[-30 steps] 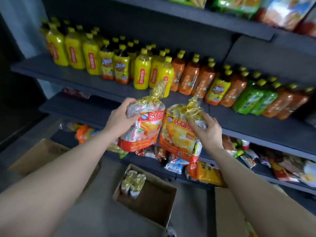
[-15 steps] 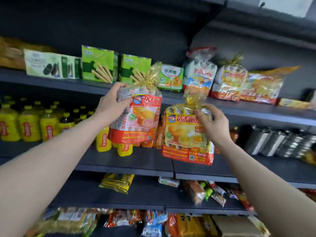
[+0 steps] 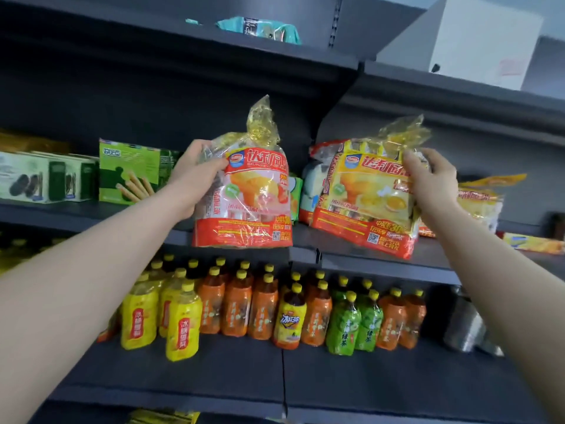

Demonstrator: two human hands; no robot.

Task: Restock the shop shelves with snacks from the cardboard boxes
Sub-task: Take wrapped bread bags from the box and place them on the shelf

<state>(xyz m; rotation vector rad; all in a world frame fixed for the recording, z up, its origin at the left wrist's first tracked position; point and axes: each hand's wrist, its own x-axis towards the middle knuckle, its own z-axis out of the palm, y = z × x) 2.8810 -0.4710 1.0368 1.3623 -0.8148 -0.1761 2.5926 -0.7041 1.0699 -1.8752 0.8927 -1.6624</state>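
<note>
Stock in hand: two snack bags, both held up at the front edge of the shelf (image 3: pixel 302 241).
- Red bag (image 3: pixel 244 206): our left hand (image 3: pixel 195 175) clasps its side.
- Yellow bag (image 3: pixel 363 203): our right hand (image 3: pixel 428 179) pinches its neck.

We should seat each base flat, label outward, before letting go.

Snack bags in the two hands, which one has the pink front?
The left hand grips the pink bag, its front pink and red; the right hand holds the yellow bag.
</note>
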